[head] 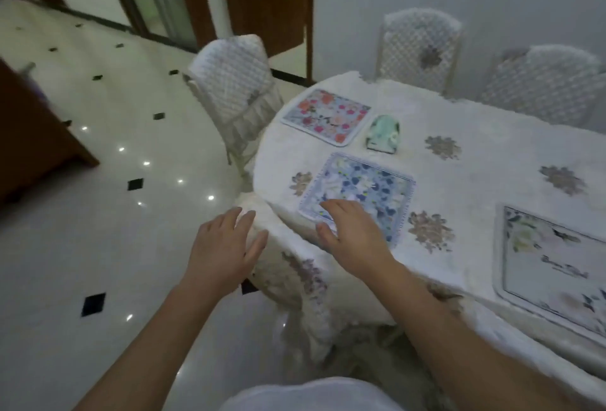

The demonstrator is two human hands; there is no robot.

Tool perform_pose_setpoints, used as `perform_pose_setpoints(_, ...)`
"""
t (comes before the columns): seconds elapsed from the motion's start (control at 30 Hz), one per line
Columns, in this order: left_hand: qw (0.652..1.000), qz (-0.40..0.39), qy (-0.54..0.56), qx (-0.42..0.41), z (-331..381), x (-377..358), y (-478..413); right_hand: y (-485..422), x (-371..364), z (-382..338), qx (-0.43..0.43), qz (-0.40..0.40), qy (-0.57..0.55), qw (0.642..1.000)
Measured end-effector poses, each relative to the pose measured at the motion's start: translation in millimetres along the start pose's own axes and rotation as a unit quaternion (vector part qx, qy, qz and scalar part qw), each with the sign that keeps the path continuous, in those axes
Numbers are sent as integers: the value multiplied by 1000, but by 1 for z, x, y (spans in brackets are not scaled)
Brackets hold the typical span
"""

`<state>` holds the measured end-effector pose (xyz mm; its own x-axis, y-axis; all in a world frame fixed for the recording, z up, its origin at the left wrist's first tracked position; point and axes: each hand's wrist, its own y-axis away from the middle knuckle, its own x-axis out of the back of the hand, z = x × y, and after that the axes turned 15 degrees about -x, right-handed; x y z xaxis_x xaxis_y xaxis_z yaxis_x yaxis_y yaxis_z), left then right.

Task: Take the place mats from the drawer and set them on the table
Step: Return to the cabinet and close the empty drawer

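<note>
1. Head view: three place mats are seen flat on the cloth-covered desk [475, 135]: a red floral mat [326, 114] far, a blue floral mat [357, 192] near the edge, and a pale mat [554, 266] at the right.
2. The right hand [352, 233] is laid, fingers spread, on the blue mat's near corner, probably to square it before a seat.
3. The left hand [226, 243] is held open off the desk edge, nothing gripped.
4. A small green object [383, 132] is left between the mats.
</note>
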<state>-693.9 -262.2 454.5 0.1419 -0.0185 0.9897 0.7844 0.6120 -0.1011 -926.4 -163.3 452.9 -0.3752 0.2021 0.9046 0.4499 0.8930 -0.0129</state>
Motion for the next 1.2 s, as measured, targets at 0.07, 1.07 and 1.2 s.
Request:
perform_pose_setpoints(0.07,998,3,-2,65,-42,7,58,1,-30,-63,63,-18,4,998)
perform_pose_setpoints(1.07,694,29,-86,714,-149,-3,402,53,-315,-499,658,-300,40,689)
perform_pose_setpoints(1.2,584,22,-87,807,-82,-1,440,129,-325,-525,739,-331,29,586)
